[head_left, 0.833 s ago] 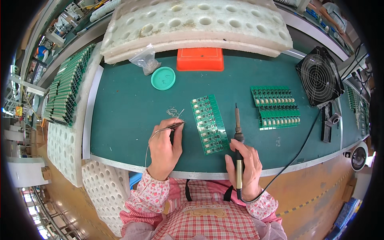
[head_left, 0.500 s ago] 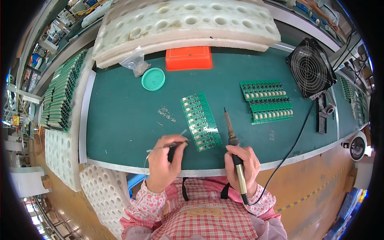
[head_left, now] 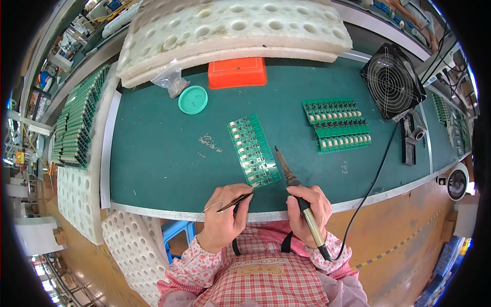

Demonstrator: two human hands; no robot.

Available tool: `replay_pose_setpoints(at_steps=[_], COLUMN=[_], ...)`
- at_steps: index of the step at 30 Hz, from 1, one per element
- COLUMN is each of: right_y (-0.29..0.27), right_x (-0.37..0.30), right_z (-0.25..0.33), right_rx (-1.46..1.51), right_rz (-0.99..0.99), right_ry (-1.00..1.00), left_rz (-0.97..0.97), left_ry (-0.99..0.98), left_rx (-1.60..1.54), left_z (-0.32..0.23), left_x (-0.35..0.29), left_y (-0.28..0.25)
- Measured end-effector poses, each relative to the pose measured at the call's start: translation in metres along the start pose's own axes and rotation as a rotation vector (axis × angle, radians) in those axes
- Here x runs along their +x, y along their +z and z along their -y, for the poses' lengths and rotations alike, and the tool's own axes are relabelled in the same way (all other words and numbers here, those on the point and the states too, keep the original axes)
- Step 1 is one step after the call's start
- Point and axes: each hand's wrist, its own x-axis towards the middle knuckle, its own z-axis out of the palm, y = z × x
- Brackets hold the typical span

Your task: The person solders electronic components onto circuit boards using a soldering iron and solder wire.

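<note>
A green circuit board panel (head_left: 252,148) with rows of small white and black parts lies on the green work mat (head_left: 169,163). My left hand (head_left: 222,217) is at its near end, fingers closed on slim dark tweezers (head_left: 232,203). A thin wire (head_left: 212,205) curves out by the same hand; whether the fingers grip it too is hard to see. My right hand (head_left: 313,212) is wrapped round a soldering iron (head_left: 305,209). The iron's tip points up and left, just right of the panel, apart from it.
Two more board panels (head_left: 337,125) lie at right, before a black fan (head_left: 393,82). A red box (head_left: 237,73), a green lid (head_left: 193,100), a plastic bag (head_left: 173,82) and scattered small parts (head_left: 208,142) are on the mat. Stacked boards (head_left: 79,117) stand far left.
My left hand has moved right and slightly down, to the panel's near end. The soldering iron's tip has swung left and down, closer to the panel. The whole view has shifted slightly.
</note>
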Motion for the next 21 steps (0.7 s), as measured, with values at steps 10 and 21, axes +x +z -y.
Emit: replay_pose_setpoints(at_steps=[10, 21], right_y=[-0.0004, 0.0001], right_x=[-0.0008, -0.0012], right_z=[-0.0017, -0.0029], right_rx=[0.01, 0.015], right_rz=[0.008, 0.01], right_ry=[-0.002, -0.013], left_rz=[-0.02, -0.016], left_ry=[0.0, 0.004], left_rx=[0.033, 0.047], left_z=[0.0, 0.0001], left_x=[0.0006, 0.0006], left_y=[0.0029, 0.0029])
